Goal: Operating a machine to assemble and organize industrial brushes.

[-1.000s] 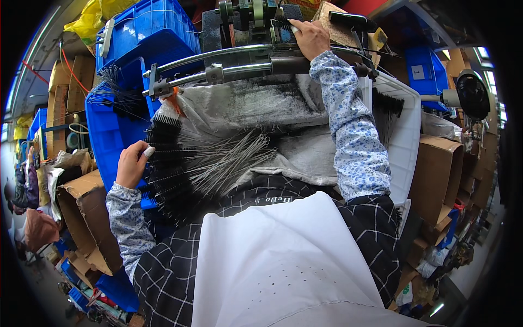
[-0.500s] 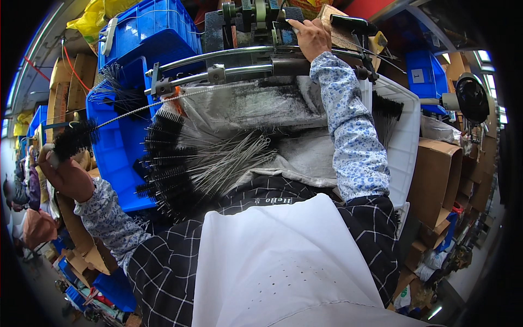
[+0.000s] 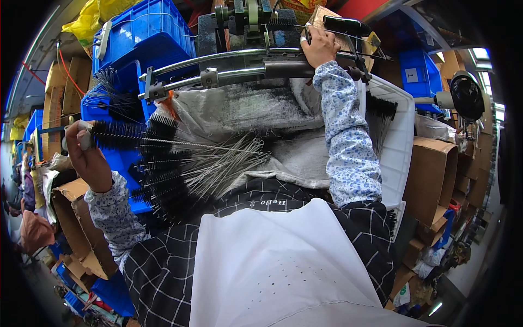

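At the left, my left hand is closed on the black bristled end of a wire brush. Its twisted metal stem stretches right, above a fanned pile of similar brushes with black bristles and looped wire ends. Beside the machine at the top, my right hand has its fingers bent around a thin wire. A dark bristly stretch shows left of those fingers, and the hand hides part of the wire. White coverings wrap some fingertips of both hands.
Metal rails cross in front of the machine. A blue crate stands at upper left, and a white bin with more brushes at right. Greyish sheeting lies under the rails. A cardboard box stands farther right.
My left hand has risen and moved right, bringing its brush over the pile, away from the rails. My right hand has shifted slightly right and down, its fingers now more bent.
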{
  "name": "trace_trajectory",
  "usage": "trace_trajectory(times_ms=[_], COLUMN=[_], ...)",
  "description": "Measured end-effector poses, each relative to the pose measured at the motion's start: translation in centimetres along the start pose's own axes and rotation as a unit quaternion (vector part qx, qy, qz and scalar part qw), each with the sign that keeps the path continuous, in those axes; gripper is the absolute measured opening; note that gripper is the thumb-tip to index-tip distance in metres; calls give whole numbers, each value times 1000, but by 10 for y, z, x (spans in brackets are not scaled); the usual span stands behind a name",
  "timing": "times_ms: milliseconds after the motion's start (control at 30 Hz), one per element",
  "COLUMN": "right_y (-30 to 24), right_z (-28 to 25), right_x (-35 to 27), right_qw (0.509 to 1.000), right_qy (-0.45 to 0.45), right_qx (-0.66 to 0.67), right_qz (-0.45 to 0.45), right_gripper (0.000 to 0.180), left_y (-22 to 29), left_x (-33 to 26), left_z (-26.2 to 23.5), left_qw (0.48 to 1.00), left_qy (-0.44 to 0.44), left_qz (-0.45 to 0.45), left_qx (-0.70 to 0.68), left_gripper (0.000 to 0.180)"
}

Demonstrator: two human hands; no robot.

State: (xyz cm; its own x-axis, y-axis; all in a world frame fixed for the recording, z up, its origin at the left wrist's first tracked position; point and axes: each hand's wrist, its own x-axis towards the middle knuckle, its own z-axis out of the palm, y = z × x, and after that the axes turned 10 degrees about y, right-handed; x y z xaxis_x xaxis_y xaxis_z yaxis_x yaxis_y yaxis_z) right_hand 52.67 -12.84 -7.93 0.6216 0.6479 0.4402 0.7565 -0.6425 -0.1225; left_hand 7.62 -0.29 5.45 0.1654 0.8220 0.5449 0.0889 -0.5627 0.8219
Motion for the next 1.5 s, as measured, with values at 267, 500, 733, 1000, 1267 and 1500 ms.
trace_trajectory(times_ms=[267,500,733,1000,1267,1500], right_y=[-22,-43,-90,-74,22,31], right_z=[8,6,2,-3,5,-2], right_x=[-3,-5,-11,-9,15,48], right_qw=[994,994,995,996,991,973], right_qy=[25,21,32,-8,-57,-137], right_qx=[104,106,89,87,124,-166], right_qz=[6,9,1,1,1,-84], right_gripper=[35,35,27,34,34,34], left_y=[1,6,4,1,4,0], left_x=[3,2,2,-1,-1,7], left_z=[5,-24,-4,14,24,66], left_qw=[1000,997,998,1000,993,934], left_qy=[13,72,48,-21,-53,-293], left_qz=[8,-11,-21,-19,-101,-170], left_qx=[-14,-26,-35,5,-35,-112], left_gripper=[18,18,16,16,15,18])
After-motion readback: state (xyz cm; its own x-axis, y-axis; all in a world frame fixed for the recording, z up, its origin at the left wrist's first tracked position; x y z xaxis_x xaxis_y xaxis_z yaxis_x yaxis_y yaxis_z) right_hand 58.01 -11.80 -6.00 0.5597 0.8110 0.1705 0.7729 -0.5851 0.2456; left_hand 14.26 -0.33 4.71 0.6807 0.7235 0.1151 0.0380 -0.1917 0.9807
